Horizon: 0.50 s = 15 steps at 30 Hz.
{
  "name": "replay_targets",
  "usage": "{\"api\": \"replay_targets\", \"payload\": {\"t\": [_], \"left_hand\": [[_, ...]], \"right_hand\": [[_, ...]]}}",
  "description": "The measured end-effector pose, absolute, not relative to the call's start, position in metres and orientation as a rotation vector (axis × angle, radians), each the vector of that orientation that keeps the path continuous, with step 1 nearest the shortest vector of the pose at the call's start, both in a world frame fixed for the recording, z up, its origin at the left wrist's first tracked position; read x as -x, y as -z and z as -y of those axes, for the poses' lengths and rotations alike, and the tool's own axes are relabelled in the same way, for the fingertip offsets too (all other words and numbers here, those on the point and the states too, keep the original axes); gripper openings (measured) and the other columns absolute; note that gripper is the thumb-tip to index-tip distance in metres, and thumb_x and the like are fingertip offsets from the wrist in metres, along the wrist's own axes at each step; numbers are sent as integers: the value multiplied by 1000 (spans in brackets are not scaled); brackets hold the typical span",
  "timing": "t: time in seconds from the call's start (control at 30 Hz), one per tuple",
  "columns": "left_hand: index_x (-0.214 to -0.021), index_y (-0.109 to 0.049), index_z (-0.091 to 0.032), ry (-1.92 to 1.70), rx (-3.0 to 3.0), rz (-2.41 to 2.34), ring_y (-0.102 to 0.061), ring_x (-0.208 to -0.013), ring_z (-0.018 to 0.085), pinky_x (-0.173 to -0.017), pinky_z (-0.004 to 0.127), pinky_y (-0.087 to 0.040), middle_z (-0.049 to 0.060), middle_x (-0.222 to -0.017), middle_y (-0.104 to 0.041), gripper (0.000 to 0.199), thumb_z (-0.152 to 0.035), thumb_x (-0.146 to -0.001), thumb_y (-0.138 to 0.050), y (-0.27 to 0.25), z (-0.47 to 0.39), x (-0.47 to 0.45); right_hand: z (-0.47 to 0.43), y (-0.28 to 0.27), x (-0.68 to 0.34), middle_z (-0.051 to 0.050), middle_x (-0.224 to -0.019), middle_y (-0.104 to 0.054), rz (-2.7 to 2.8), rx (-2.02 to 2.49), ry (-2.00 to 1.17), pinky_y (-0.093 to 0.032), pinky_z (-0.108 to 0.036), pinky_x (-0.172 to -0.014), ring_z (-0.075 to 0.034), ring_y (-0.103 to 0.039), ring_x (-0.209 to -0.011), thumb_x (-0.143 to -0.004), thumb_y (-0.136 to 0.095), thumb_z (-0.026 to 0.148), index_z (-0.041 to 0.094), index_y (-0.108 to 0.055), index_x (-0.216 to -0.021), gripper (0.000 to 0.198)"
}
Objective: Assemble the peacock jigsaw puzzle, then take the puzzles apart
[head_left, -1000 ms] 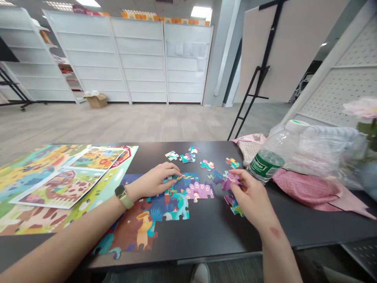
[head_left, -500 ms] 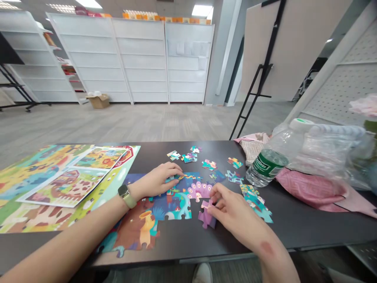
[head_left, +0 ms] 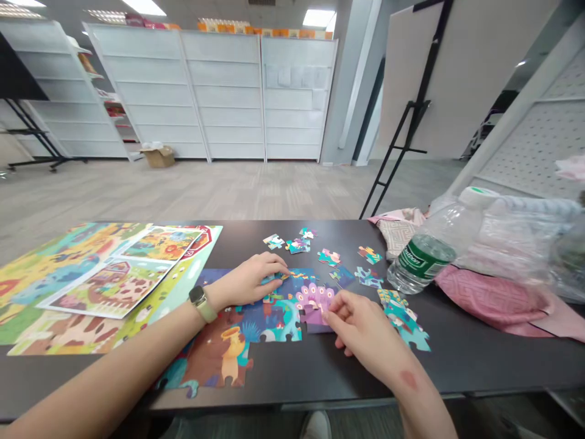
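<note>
A partly joined jigsaw puzzle (head_left: 269, 323) lies on the dark table, with a brown bear on its near left part. My left hand (head_left: 258, 277) lies palm down over its upper edge, fingers stretched out, holding nothing. Between the thumb and fingers of my right hand (head_left: 359, 320) is the edge of a purple puzzle piece (head_left: 314, 317), flat on the table just below the pink fan-tailed peacock (head_left: 315, 296). The piece sits against the peacock part; whether it is locked in I cannot tell. My right fingertips cover its right side.
Several loose puzzle pieces (head_left: 329, 256) lie beyond the puzzle. Joined teal pieces (head_left: 402, 320) lie right of my right hand. A water bottle (head_left: 425, 250) stands beside a pink cloth bag (head_left: 493, 299). Farm picture sheets (head_left: 114, 283) cover the table's left side.
My right hand has brought the purple piece up and turned it against the peacock part. My left hand stays on the puzzle. The whole view has shifted slightly.
</note>
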<state>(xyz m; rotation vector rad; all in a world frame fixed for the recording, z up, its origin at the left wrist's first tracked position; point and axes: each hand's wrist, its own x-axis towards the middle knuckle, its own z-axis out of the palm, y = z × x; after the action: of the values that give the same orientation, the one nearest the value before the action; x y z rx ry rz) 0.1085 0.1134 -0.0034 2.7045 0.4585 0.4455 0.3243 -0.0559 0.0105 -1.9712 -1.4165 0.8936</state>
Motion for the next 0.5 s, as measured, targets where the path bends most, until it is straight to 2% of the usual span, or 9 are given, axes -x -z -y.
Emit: {"api": "replay_targets", "payload": {"t": [0.17, 0.3, 0.5], "left_hand": [[-120, -64, -24, -448, -2706, -434, -56, -115, 24, -101, 40, -45, 8, -126, -61, 25, -27, -99, -51, 0, -113, -108], [-123, -63, -25, -404, -2718, -331, -54, -120, 26, -104, 41, -42, 8, -131, -59, 27, -30, -97, -55, -14, -101, -108], [-132, -57, -26, -307, -2728, -130, -50, -125, 31, -109, 45, -37, 10, -137, -55, 55, -37, -82, -75, -23, -77, -113]], "right_hand": [[54, -12, -326, 0, -57, -63, 1534, 2027, -791, -41, -21, -47, -13, -62, -50, -84, -56, 26, 20, -58, -69, 16], [55, -11, -331, 2, -59, -61, 1452, 1902, -953, -42, -20, -44, -13, -62, -49, -85, -55, 30, 20, -58, -75, 14], [58, -15, -338, 4, -56, -59, 1279, 1644, -1242, -46, -21, -48, -11, -59, -47, -82, -61, 44, 20, -55, -78, 25]]}}
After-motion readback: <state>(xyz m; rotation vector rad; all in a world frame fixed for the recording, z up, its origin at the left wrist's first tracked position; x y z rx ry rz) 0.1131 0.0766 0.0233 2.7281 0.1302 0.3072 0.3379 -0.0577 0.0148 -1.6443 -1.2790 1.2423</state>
